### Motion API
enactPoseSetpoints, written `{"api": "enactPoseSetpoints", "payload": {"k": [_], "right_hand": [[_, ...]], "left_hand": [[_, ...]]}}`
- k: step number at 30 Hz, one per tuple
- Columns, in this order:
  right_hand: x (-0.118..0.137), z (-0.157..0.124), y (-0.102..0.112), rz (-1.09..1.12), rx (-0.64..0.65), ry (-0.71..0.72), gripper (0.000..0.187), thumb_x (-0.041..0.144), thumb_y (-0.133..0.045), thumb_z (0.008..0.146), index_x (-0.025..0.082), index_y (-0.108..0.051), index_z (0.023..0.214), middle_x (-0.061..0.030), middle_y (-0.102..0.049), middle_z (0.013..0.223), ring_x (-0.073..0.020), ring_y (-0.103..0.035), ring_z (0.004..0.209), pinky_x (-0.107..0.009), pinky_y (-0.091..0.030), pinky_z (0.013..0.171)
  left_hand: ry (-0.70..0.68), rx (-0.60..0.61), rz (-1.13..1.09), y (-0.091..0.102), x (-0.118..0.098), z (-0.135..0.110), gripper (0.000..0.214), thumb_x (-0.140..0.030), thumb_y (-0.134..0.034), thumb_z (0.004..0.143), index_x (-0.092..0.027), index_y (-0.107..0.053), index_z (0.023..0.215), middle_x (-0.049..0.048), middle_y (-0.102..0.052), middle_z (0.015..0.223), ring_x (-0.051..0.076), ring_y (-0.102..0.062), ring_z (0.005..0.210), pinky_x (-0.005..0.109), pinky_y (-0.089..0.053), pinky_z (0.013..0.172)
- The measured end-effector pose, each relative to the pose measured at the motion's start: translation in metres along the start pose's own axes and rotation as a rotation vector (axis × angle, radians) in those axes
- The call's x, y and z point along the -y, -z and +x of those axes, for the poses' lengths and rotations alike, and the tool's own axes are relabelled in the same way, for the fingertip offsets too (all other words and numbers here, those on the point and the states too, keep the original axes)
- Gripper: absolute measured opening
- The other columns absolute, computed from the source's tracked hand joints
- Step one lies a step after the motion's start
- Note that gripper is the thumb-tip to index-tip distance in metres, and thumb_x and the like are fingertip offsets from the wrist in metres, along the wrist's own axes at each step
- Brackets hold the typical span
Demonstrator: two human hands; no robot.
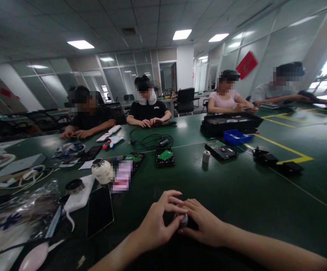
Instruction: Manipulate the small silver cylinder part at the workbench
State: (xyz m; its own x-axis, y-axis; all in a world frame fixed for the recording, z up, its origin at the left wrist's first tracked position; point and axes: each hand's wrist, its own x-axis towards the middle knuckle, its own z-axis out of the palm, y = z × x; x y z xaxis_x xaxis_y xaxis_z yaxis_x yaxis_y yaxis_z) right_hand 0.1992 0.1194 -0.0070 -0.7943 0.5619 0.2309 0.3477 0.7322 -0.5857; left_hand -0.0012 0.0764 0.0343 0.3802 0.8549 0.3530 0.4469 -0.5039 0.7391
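Both hands are holding a small dark round part [183, 220] on the green desk [236, 188]. The left hand [155, 225] grip is pinching its silvery top from the left. The right hand [205, 225] is clasping it from the right, equally near. The part's long axis is hidden between the fingers.

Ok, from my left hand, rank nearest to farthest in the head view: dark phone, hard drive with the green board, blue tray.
From the left hand, gripping a small round part:
1. Dark phone, lying just to its left.
2. Hard drive with the green board, straight ahead, farther off.
3. Blue tray, farthest, back right.
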Motion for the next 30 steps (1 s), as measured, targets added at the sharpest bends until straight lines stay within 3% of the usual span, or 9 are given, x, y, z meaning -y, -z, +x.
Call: {"api": "enactPoseSetpoints", "payload": {"k": [3,7,10,13,17,20,23,27,30], "right_hand": [[0.001,0.000,0.001,0.008,0.008,-0.007,0.033,0.038,-0.063,0.086,0.020,-0.058,0.113,-0.0085,-0.060,0.120,-0.0250,-0.052,0.111,-0.042,-0.036,0.098],[0.004,0.001,0.002,0.015,0.016,-0.019,0.031,0.037,-0.064,0.084,0.020,-0.059,0.110,-0.0068,-0.062,0.111,-0.0235,-0.054,0.106,-0.040,-0.039,0.095],[0.004,0.001,0.003,0.018,0.019,-0.024,0.032,0.037,-0.064,0.084,0.020,-0.059,0.111,-0.0073,-0.062,0.113,-0.0234,-0.054,0.106,-0.040,-0.039,0.095],[0.005,0.001,0.005,0.021,0.026,-0.037,0.038,0.041,-0.064,0.084,0.019,-0.059,0.114,-0.0084,-0.060,0.119,-0.0245,-0.053,0.109,-0.041,-0.038,0.098],[0.007,0.000,0.009,0.044,0.060,-0.057,0.039,0.043,-0.063,0.085,0.021,-0.058,0.116,-0.0077,-0.057,0.128,-0.0254,-0.051,0.116,-0.042,-0.035,0.102],[0.008,0.000,0.010,0.052,0.062,-0.064,0.037,0.043,-0.063,0.085,0.022,-0.059,0.115,-0.0075,-0.057,0.128,-0.0255,-0.051,0.116,-0.043,-0.035,0.103],[0.008,0.000,0.010,0.054,0.059,-0.060,0.037,0.043,-0.063,0.085,0.022,-0.059,0.115,-0.0080,-0.057,0.128,-0.0258,-0.051,0.117,-0.043,-0.034,0.104],[0.009,0.000,0.011,0.055,0.068,-0.068,0.037,0.043,-0.063,0.085,0.022,-0.059,0.115,-0.0077,-0.057,0.129,-0.0257,-0.050,0.117,-0.043,-0.034,0.104],[0.009,0.000,0.011,0.052,0.064,-0.074,0.038,0.043,-0.064,0.084,0.022,-0.059,0.116,-0.0075,-0.057,0.129,-0.0258,-0.050,0.117,-0.043,-0.034,0.104]], "left_hand": [[0.047,-0.043,0.045,0.000,-0.003,-0.001,0.041,-0.016,-0.071,0.075,-0.022,-0.063,0.115,0.0098,-0.055,0.129,0.027,-0.056,0.117,0.042,-0.044,0.102],[0.122,-0.126,0.073,-0.009,0.002,0.000,0.016,-0.024,-0.081,0.070,-0.021,-0.072,0.083,0.0074,-0.061,0.114,0.025,-0.064,0.097,0.041,-0.050,0.090],[0.086,-0.152,0.047,-0.010,0.005,0.002,0.008,-0.023,-0.079,0.073,-0.023,-0.074,0.080,0.0050,-0.061,0.109,0.020,-0.065,0.087,0.035,-0.052,0.083],[0.066,-0.297,0.094,0.002,0.015,0.007,0.007,-0.027,-0.076,0.077,-0.024,-0.075,0.083,0.0046,-0.060,0.105,0.019,-0.066,0.086,0.033,-0.052,0.082],[0.204,-0.506,0.278,0.027,0.051,0.012,0.011,-0.030,-0.068,0.083,-0.020,-0.071,0.088,0.0056,-0.065,0.101,0.020,-0.067,0.085,0.035,-0.051,0.082],[0.308,-0.447,0.333,0.034,0.082,0.009,0.010,-0.028,-0.066,0.083,-0.020,-0.066,0.087,0.0068,-0.070,0.104,0.021,-0.069,0.082,0.036,-0.051,0.081],[0.329,-0.418,0.326,0.031,0.098,0.003,0.017,-0.027,-0.066,0.081,-0.022,-0.061,0.097,0.0053,-0.073,0.099,0.023,-0.071,0.085,0.038,-0.051,0.082],[0.339,-0.444,0.318,0.032,0.102,0.003,0.030,-0.030,-0.071,0.078,-0.022,-0.059,0.104,0.0064,-0.074,0.100,0.027,-0.069,0.093,0.043,-0.049,0.086],[0.331,-0.451,0.287,0.035,0.095,0.008,0.020,-0.030,-0.071,0.078,-0.020,-0.063,0.093,0.0087,-0.072,0.105,0.025,-0.069,0.084,0.042,-0.050,0.084]]}}
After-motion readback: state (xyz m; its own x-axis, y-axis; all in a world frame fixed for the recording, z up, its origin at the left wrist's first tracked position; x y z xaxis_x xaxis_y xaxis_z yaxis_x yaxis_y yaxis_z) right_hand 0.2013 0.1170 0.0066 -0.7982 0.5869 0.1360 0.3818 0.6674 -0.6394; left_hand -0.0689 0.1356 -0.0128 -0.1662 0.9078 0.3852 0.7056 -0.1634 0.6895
